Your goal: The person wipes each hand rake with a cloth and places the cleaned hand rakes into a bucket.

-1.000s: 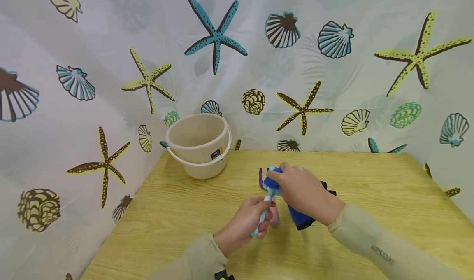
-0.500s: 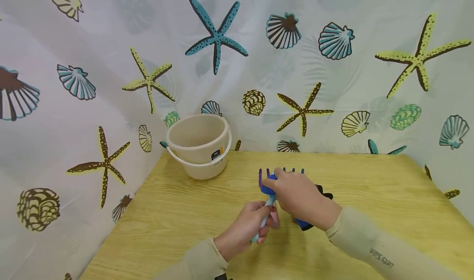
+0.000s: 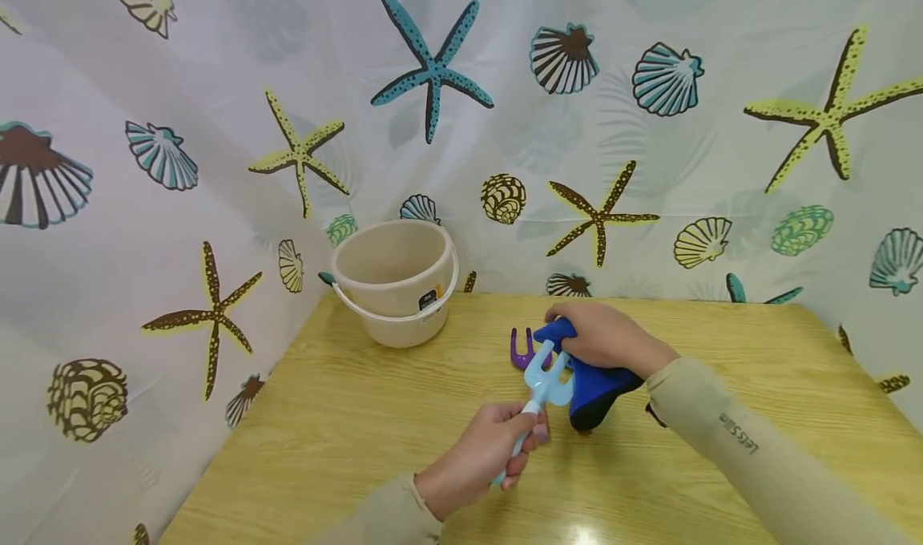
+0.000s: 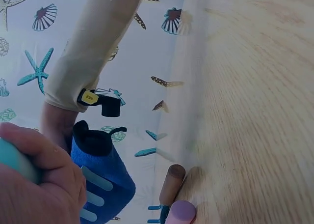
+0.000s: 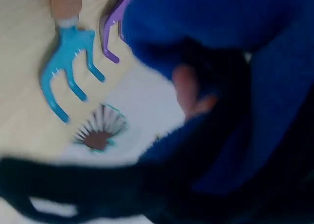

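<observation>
My left hand grips the handle of a light blue garden hand fork, its tines pointing up and away. The right hand holds a bunched blue cloth with black trim just right of the fork's head. In the left wrist view, the tines show against the blue cloth; whether they touch is hard to tell. The cloth fills much of the right wrist view, with a blurred fingertip showing among its folds.
Beyond the held fork lies a purple hand fork with a pink handle. Beside it is a teal hand fork with a brown handle. A beige bucket stands at the table's back left, before a shell-patterned curtain.
The right hand and cloth have moved off the fork's head, up and to the right, so its tines now show. The left hand keeps its grip, nearly in place.
</observation>
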### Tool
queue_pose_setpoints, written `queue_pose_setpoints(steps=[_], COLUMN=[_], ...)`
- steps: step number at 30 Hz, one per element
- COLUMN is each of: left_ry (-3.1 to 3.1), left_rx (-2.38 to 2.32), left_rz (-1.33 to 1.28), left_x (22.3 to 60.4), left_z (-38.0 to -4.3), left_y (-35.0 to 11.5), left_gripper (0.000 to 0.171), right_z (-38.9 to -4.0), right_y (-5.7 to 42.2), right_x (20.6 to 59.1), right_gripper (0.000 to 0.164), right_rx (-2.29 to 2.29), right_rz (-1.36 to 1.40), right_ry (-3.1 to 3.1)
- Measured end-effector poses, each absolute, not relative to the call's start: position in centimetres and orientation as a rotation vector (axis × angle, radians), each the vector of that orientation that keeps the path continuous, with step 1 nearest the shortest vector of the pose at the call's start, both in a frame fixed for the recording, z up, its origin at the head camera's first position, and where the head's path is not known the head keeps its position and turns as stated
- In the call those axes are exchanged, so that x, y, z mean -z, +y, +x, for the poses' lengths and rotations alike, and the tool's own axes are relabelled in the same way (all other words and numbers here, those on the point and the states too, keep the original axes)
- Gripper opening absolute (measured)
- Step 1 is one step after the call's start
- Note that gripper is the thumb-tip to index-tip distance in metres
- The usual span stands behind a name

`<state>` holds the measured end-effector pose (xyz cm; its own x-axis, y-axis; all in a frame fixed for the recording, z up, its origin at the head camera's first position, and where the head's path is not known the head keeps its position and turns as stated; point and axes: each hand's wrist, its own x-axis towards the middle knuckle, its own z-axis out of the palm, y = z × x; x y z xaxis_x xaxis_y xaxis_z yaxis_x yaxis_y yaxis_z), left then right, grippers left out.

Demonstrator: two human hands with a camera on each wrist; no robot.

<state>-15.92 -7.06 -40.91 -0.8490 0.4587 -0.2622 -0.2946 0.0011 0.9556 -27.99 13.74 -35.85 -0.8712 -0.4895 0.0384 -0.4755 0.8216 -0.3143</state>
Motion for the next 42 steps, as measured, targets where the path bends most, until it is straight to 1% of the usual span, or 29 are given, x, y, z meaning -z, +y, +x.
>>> queue_pose_setpoints(steps=[3,6,8,10,14,23,26,29,33,39,42], left_ry=[1.752,1.717,1.700,1.684,1.676,1.657,1.644,1.635,1.608,1.600,1.607], left_rx=[-1.894,-1.908,-1.922,-1.938,-1.954,-1.959,-1.968,-1.983,-1.998,-2.006,-2.006], left_rz=[0.177,0.176,0.174,0.177,0.186,0.207,0.221,0.220,0.211,0.198,0.188], left_x=[40.6,40.4,40.4,40.5,40.7,39.8,39.8,39.8,39.7,39.6,39.7], left_z=[-15.8,-15.8,-15.9,-15.9,-15.9,-16.0,-16.1,-16.1,-16.1,-16.2,-16.4], left_y=[-7.2,-7.3,-7.3,-7.4,-7.5,-8.0,-8.0,-8.0,-7.9,-7.8,-7.8], left_gripper=[0.023,0.022,0.022,0.022,0.022,0.020,0.021,0.021,0.019,0.019,0.021], right_z=[-28.9,-29.0,-28.8,-28.5,-27.9,-26.6,-26.3,-26.3,-26.2,-26.1,-25.9], right_y=[15.3,16.4,16.9,17.2,17.8,18.6,19.0,18.9,18.2,17.8,18.1], right_x=[36.1,36.1,35.9,35.7,35.7,35.3,35.3,35.8,36.6,37.7,37.6], right_gripper=[0.031,0.024,0.022,0.024,0.035,0.072,0.080,0.080,0.072,0.066,0.065], right_rx=[0.670,0.837,0.914,0.973,1.012,1.033,1.065,1.036,0.942,0.721,0.720], right_rz=[-0.693,-0.654,-0.646,-0.641,-0.635,-0.670,-0.669,-0.744,-0.839,-0.825,-0.828], right_ry=[2.835,2.736,2.690,2.646,2.596,2.548,2.482,2.530,2.661,2.778,2.810])
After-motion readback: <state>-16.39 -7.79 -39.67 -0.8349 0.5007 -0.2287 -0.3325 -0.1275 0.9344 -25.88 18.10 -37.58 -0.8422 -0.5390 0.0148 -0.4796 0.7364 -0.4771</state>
